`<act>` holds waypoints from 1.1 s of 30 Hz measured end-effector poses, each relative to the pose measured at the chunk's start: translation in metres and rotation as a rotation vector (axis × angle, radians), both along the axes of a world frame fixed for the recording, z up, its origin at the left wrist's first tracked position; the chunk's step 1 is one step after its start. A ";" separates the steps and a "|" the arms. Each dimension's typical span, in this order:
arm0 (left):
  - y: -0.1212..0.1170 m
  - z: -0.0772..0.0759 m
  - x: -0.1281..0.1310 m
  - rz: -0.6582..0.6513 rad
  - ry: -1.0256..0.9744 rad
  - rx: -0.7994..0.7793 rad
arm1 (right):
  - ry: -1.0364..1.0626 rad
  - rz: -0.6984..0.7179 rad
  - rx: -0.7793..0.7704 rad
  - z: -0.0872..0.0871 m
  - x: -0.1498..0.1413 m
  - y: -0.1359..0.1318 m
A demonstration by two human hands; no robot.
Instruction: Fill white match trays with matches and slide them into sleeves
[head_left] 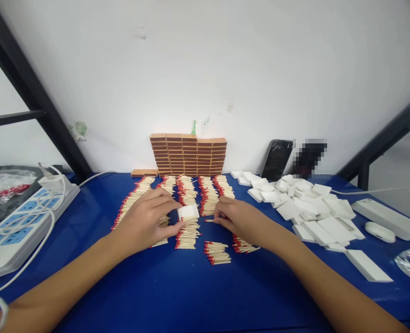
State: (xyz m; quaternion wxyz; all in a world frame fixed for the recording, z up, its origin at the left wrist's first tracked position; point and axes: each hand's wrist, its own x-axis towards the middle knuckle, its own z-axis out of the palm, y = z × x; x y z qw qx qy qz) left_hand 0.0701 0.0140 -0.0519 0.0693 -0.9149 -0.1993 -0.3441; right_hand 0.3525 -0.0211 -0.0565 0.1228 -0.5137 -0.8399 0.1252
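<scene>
My left hand (144, 219) holds a small white matchbox tray (188, 211) by its side between thumb and fingers. At least one match shows along the tray's near edge. Just to the right, the fingertips of my right hand (242, 221) pinch a single match (209, 220), its red head pointing left. Under and around both hands, red-tipped matches lie in several long rows on the blue table (149, 286). A short separate group of matches (217, 253) lies nearest to me. My hands cover parts of the rows.
Stacked brown matchbox sleeves (190, 156) stand by the wall, with a few lying flat (144, 173) beside them. A heap of white trays (309, 203) spreads at the right, near a dark phone (277, 159) and a white case (380, 231). A power strip (27, 217) with cables occupies the left.
</scene>
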 end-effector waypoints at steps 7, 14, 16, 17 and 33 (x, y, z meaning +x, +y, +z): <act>-0.003 0.000 0.003 -0.001 -0.013 0.001 | 0.166 0.050 0.120 0.012 -0.006 -0.011; -0.011 -0.005 0.010 -0.042 -0.036 -0.073 | 0.087 0.090 0.316 -0.003 -0.031 -0.014; -0.011 -0.005 0.010 -0.053 -0.030 -0.084 | 0.045 0.103 0.339 -0.006 -0.034 -0.014; -0.011 -0.006 0.010 -0.054 -0.027 -0.086 | 0.053 0.114 0.342 -0.007 -0.033 -0.014; 0.001 0.002 0.002 -0.009 -0.036 -0.012 | 0.009 0.008 0.120 -0.007 0.000 0.005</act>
